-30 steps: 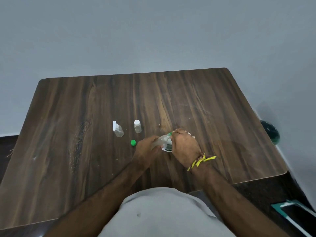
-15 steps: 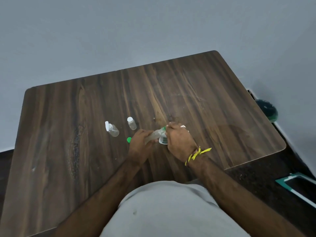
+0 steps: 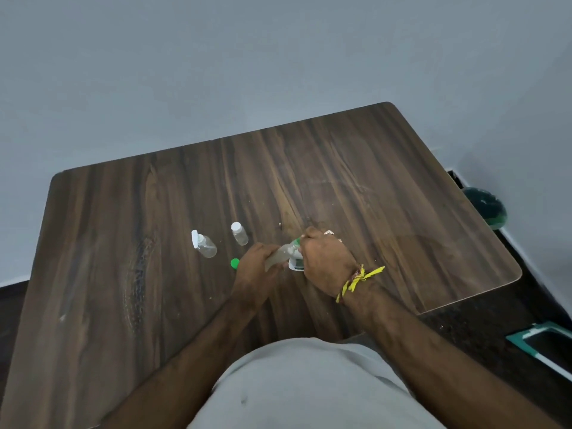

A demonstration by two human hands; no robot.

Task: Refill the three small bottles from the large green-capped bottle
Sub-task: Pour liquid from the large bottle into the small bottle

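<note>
Left hand (image 3: 258, 267) tilts large bottle (image 3: 280, 257) toward right hand (image 3: 325, 258).

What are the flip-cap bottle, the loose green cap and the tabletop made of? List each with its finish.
Flip-cap bottle: probably clear plastic, glossy; the wood shows through it. Its cap is opaque white.
Green cap: probably plastic, opaque, evenly bright green.
Table: dark wood-grain surface, likely laminate; a dull sheen reflects the wall.

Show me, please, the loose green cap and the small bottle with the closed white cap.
green cap (image 3: 235, 263), head view, on its top.
small bottle (image 3: 240, 233), head view, on its clear body.
</note>
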